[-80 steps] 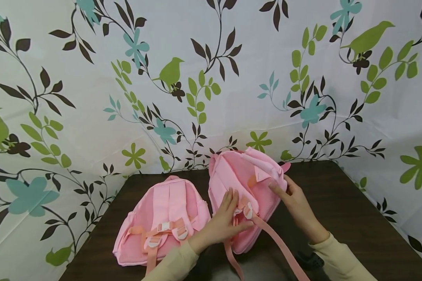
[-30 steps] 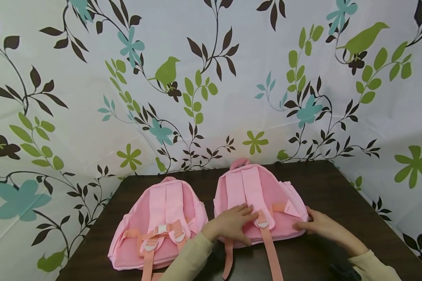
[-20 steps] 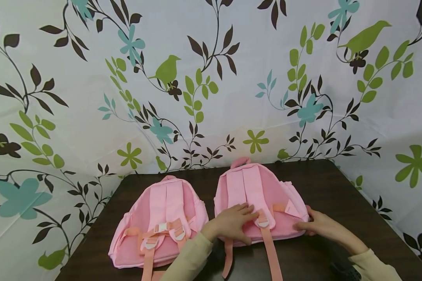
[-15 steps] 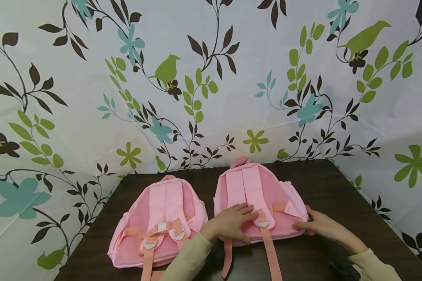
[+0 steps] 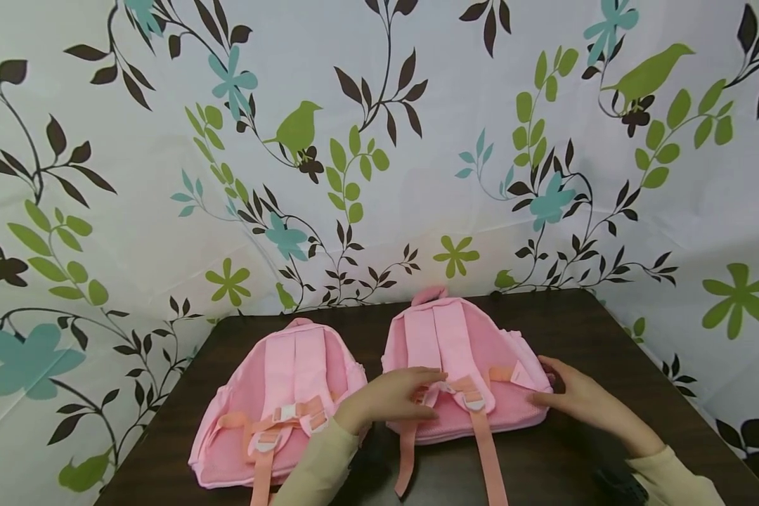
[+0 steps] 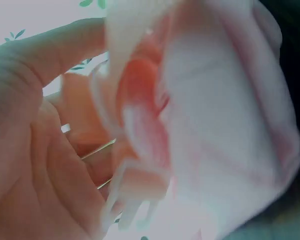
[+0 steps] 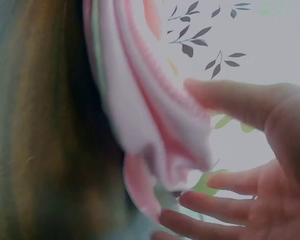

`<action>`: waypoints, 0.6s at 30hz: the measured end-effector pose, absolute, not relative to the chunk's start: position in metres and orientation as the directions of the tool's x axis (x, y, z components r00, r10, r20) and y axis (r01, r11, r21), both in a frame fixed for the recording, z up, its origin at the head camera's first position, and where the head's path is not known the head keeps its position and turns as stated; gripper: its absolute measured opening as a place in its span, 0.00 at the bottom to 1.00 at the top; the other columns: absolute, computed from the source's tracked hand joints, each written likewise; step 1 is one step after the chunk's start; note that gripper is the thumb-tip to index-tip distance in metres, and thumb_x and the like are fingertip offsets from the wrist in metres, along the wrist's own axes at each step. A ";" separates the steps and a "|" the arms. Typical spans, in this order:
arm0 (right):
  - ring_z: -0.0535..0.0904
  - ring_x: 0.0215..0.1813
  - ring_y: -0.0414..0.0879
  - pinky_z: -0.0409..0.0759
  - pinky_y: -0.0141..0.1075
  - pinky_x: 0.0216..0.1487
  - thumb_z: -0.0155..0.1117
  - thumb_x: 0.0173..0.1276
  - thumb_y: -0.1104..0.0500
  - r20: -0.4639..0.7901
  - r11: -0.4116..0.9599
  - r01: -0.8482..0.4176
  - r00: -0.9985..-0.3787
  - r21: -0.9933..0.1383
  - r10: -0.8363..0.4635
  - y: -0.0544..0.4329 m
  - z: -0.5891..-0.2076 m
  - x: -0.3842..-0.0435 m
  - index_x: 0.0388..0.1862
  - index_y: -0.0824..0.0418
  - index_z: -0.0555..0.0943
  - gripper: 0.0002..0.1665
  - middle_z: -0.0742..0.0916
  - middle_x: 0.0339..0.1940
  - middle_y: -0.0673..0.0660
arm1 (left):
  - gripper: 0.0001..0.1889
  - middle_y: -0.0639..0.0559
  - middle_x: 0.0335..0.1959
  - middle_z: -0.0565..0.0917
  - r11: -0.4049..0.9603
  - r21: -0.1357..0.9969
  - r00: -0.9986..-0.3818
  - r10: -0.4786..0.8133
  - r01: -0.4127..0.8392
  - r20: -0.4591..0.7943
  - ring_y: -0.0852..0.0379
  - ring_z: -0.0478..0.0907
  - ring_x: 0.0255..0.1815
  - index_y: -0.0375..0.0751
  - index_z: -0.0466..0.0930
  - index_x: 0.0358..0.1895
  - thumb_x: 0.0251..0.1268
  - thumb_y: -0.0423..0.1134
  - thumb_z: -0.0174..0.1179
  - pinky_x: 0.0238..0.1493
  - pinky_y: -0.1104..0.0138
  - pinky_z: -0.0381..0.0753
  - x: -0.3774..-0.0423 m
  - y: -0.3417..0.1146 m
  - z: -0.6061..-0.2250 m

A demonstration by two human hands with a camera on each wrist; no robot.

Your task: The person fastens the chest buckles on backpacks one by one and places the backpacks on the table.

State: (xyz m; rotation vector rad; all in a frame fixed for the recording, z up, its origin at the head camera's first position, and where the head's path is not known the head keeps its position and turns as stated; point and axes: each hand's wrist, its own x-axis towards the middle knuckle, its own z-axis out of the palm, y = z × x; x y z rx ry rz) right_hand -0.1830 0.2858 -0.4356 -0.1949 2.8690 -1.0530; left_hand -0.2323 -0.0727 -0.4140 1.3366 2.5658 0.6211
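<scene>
Two pink backpacks lie on the table with their straps facing up. On the right backpack (image 5: 462, 337), my left hand (image 5: 388, 395) is at the lower left strap, beside a buckle (image 5: 444, 386). In the left wrist view its thumb and fingers stand apart around a blurred orange strap and a pale buckle (image 6: 140, 185). My right hand (image 5: 585, 400) is at the backpack's lower right side. The right wrist view has the thumb at the pink fabric (image 7: 155, 120) and the other fingers spread loosely. The left backpack (image 5: 243, 414) lies beside my left forearm, its chest buckle (image 5: 286, 412) fastened.
Dark brown table (image 5: 582, 330) under both bags. Two loose orange webbing straps (image 5: 490, 457) hang toward the front edge. A dark object (image 5: 616, 485) is near my right sleeve. A patterned white cloth (image 5: 417, 190) stands behind the table.
The right backpack was tilted and then set down flat. Since half a second ago, my left hand has lifted off its lower middle and shifted left, uncovering the buckle. My right fingers have loosened at its side.
</scene>
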 end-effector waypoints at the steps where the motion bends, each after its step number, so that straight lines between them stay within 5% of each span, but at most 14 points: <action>1: 0.78 0.57 0.69 0.81 0.59 0.51 0.73 0.61 0.42 0.004 0.765 -0.111 -0.990 -0.635 -0.141 0.284 -0.434 -0.184 0.70 0.79 0.62 0.55 0.76 0.61 0.78 | 0.32 0.55 0.69 0.75 0.505 0.454 -0.583 0.812 0.734 0.039 0.62 0.71 0.69 0.45 0.73 0.71 0.67 0.51 0.66 0.69 0.66 0.68 -0.232 -0.076 -0.413; 11: 0.70 0.66 0.73 0.72 0.68 0.58 0.72 0.64 0.43 0.218 0.738 -0.261 -0.963 -0.622 -0.156 0.248 -0.425 -0.189 0.70 0.71 0.71 0.46 0.76 0.66 0.75 | 0.32 0.59 0.64 0.79 0.522 0.524 -0.646 0.760 0.673 0.073 0.63 0.75 0.64 0.48 0.77 0.68 0.63 0.57 0.68 0.65 0.63 0.73 -0.229 -0.106 -0.407; 18: 0.72 0.66 0.70 0.70 0.67 0.61 0.76 0.62 0.52 0.353 0.654 -0.446 -0.893 -0.611 -0.279 0.220 -0.435 -0.197 0.64 0.68 0.77 0.36 0.81 0.62 0.69 | 0.28 0.58 0.62 0.80 0.504 0.503 -0.631 0.768 0.702 0.110 0.65 0.76 0.58 0.46 0.79 0.65 0.65 0.56 0.67 0.61 0.67 0.75 -0.228 -0.110 -0.416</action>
